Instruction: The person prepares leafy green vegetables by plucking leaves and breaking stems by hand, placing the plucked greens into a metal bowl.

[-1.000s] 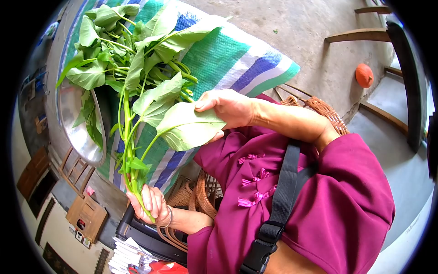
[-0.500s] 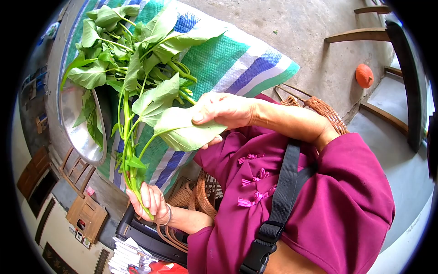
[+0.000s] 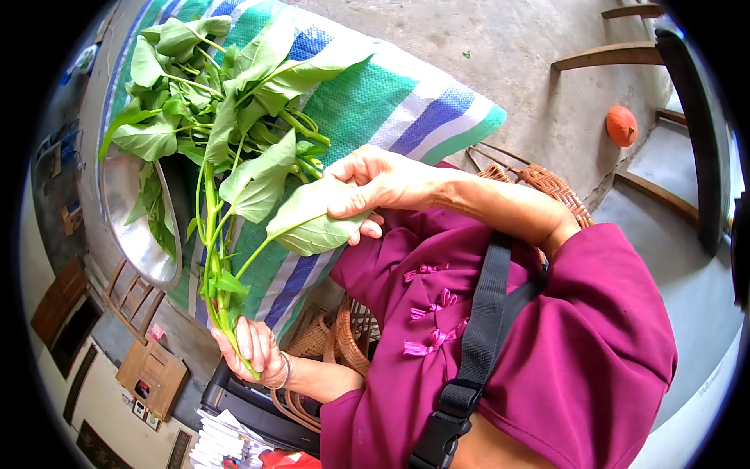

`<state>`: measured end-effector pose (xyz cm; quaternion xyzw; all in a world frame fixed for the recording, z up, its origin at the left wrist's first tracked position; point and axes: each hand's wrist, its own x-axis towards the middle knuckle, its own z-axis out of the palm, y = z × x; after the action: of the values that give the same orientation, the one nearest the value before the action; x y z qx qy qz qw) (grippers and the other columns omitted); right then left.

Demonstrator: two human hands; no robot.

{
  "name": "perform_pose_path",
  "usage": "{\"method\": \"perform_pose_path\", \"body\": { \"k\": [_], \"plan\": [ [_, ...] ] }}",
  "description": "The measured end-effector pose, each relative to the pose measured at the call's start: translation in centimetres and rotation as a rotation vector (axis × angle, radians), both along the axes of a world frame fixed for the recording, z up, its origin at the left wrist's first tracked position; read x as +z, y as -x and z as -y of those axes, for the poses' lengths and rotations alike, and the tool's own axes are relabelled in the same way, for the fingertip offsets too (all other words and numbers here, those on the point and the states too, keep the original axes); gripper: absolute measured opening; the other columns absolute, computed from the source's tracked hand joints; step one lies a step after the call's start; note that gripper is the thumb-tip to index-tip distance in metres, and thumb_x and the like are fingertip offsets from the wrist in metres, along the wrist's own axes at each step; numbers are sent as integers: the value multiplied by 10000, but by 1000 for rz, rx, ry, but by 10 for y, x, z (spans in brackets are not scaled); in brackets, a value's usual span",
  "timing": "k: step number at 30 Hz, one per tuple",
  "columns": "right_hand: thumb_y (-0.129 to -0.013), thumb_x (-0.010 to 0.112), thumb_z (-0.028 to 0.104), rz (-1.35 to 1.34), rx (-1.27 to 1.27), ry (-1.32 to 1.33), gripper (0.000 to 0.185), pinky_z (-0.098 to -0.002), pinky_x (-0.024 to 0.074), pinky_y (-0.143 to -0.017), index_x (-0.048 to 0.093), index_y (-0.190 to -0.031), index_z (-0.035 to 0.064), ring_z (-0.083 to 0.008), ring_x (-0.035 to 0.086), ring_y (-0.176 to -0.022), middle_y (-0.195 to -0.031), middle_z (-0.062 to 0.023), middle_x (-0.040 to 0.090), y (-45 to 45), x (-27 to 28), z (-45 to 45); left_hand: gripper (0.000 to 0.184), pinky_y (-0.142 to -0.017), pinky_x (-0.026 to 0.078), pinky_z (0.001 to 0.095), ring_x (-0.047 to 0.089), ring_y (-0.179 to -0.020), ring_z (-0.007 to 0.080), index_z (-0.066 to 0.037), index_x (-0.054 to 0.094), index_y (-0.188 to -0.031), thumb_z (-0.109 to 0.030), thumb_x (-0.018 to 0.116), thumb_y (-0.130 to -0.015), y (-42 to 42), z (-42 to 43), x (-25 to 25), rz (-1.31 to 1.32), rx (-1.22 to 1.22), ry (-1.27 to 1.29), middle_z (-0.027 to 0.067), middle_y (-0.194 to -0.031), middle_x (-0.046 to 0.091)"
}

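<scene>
My left hand [image 3: 254,349] is closed around the lower stems of a bunch of leafy greens [image 3: 211,227], and a bracelet shows at its wrist. My right hand [image 3: 363,187] pinches one broad leaf [image 3: 308,223] between thumb and fingers; that leaf's stalk still joins the held stems. More loose greens [image 3: 187,117] with broad, pointed leaves are heaped behind, on a striped woven sack [image 3: 359,109] in green, white and blue. Beside the heap is a shiny metal basin [image 3: 129,207] with a few leaves in it.
Wicker baskets [image 3: 348,336] are close to my body, partly hidden. An orange pumpkin-like object [image 3: 622,126] lies on the concrete floor near dark wooden furniture [image 3: 691,141]. A wooden stool [image 3: 152,375], a black container [image 3: 258,410] and white papers [image 3: 223,442] are at the lower left.
Both hands keep their holds. My right hand and the pinched leaf have shifted slightly left, and the leaf looks a little more folded. The whole view has moved a little.
</scene>
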<state>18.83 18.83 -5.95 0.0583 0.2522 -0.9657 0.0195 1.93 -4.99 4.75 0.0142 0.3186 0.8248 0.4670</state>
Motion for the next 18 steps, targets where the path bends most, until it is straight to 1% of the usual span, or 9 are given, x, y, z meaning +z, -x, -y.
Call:
{"method": "perform_pose_path", "body": {
  "k": [2, 5, 12, 14, 18],
  "plan": [
    [-842, 644, 188, -73, -71, -37, 184, -180, 470, -501, 622, -912, 19, -65, 584, -550, -733, -38, 642, 2, -7, 3, 440, -253, 301, 168, 317, -292, 64, 101, 380, -1244, -251, 327, -986, -1, -1, 1, -4, 14, 4, 34, -519, 401],
    [-834, 653, 185, -76, -63, -6, 183, -181, 470, -507, 624, -903, 19, -69, 595, -577, -721, -13, 626, 1, -10, 2, 441, -254, 302, 167, 316, -291, 63, 99, 376, -1250, -251, 328, -985, 0, -1, 1, 12, -29, -4, 34, -519, 403],
    [-849, 633, 191, -118, -46, 10, 202, -188, 487, -543, 623, -921, 3, -78, 604, -588, -736, -20, 633, -1, -13, 1, 445, -247, 296, 168, 308, -284, 61, 97, 371, -1254, -255, 328, -985, -2, -4, 2, 41, -24, -16, 39, -523, 410],
    [-862, 615, 185, -169, -23, 55, 209, -191, 496, -564, 620, -942, -7, -88, 613, -600, -760, -34, 643, -1, -13, 0, 447, -245, 295, 168, 308, -285, 61, 99, 372, -1252, -257, 327, -986, -1, -3, 1, 37, -13, -23, 41, -524, 410],
    [-870, 601, 178, -187, -10, 83, 233, -199, 507, -587, 608, -987, -24, -104, 626, -626, -807, -56, 653, -2, -14, 0, 448, -239, 291, 168, 308, -285, 60, 105, 383, -1237, -261, 326, -986, 4, 2, -3, 10, -44, -48, 45, -527, 409]
  ]
}}
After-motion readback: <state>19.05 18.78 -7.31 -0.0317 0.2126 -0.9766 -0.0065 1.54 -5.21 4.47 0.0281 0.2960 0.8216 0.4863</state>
